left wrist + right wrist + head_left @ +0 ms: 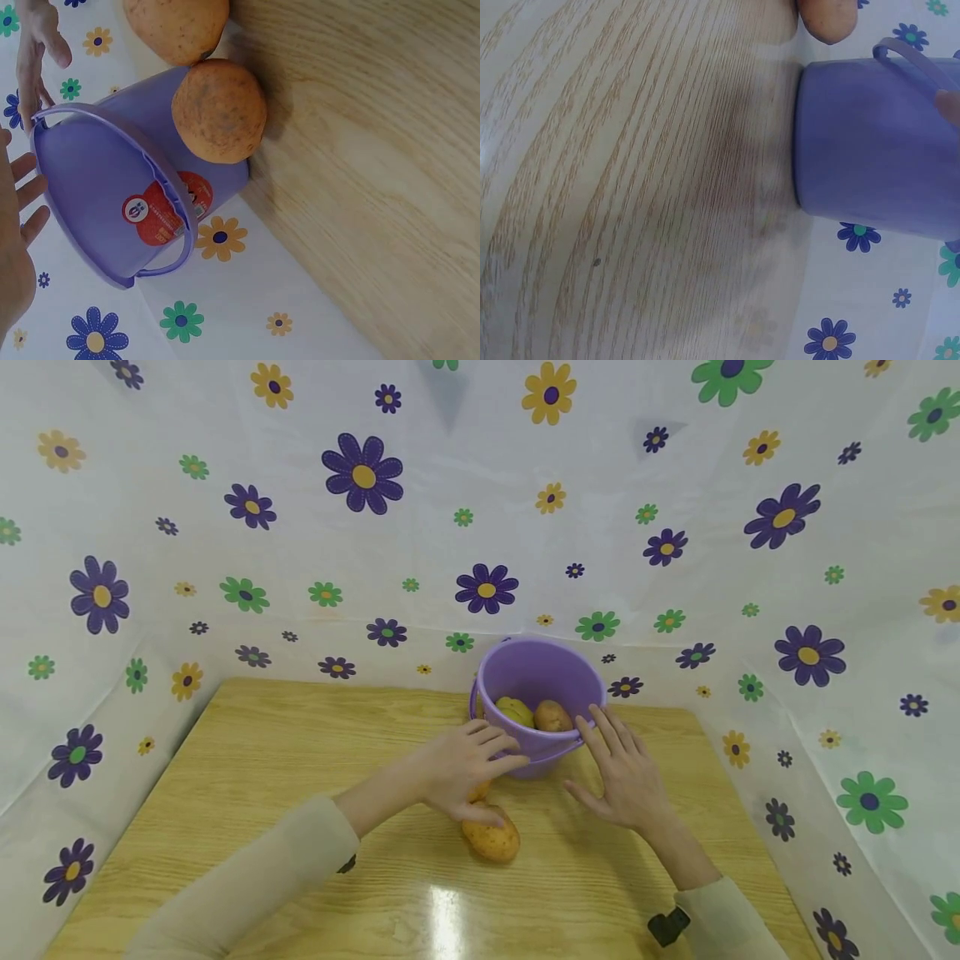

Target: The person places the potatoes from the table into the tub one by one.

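Stretches the left hand point(465, 768) over the near potato point(493, 843) and the mostly hidden far potato point(478, 792) on the table point(300, 735), with extended fingers gripping nothing. Points those fingers rightward at the front of the purple bucket point(555, 672), with the thumb over the near potato; cannot tell if touching. On the near potato, a long axis slanting from far left to near right; on the far one, an unreadable axis. Rests the right hand point(628, 777) against the bucket's right front rim with straight fingers pointing away and left. Inside the upright bucket, under an upward-facing mouth, a yellow fruit point(515, 710) beside a round brown item point(552, 716).
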`<state>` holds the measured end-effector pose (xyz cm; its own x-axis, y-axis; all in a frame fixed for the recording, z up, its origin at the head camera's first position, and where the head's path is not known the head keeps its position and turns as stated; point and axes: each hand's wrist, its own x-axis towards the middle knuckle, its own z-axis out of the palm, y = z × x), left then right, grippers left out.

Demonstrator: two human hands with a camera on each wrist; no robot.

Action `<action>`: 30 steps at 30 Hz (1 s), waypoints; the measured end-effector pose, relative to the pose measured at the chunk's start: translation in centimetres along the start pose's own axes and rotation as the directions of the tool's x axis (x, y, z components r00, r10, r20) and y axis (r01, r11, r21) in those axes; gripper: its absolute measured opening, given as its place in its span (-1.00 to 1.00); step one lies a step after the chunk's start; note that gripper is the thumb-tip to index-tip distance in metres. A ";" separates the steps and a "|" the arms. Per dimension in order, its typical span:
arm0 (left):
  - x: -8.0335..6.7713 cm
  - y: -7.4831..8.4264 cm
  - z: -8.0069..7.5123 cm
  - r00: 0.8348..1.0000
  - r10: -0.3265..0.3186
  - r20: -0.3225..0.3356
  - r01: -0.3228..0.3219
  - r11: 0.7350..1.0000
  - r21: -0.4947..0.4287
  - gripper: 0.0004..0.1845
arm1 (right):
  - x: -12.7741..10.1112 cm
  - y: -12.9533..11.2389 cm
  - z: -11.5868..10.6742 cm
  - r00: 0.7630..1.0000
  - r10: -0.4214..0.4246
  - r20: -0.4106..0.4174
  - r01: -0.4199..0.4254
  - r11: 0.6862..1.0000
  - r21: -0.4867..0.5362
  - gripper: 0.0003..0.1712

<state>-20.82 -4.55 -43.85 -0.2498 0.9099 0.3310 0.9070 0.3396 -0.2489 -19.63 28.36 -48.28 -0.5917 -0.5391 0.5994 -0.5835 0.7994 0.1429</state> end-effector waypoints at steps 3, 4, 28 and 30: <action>-0.2 0.4 0.3 1.000 0.005 0.012 -0.005 1.000 -0.002 -0.03 | 0.0 0.0 0.0 1.000 0.001 0.000 -0.001 1.000 -0.001 0.12; -0.3 0.5 0.4 1.000 0.004 0.023 -0.004 1.000 -0.003 -0.03 | 0.0 0.0 -0.1 1.000 0.001 0.000 -0.001 1.000 -0.001 0.12; -1.4 3.2 4.1 0.972 -0.030 0.235 0.046 0.997 -0.060 -0.06 | 0.6 0.0 -0.5 1.000 -0.021 -0.016 0.021 0.999 -0.027 0.04; -1.4 3.3 4.3 0.969 -0.032 0.244 0.048 0.997 -0.059 -0.07 | 0.6 0.0 -0.5 1.000 -0.022 -0.016 0.021 0.999 -0.028 0.03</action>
<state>-18.91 -3.69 -49.02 -0.3538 0.9292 0.1071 0.9125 0.3680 -0.1784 -19.73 28.16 -47.51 -0.5697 -0.5519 0.6089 -0.5802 0.7949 0.1776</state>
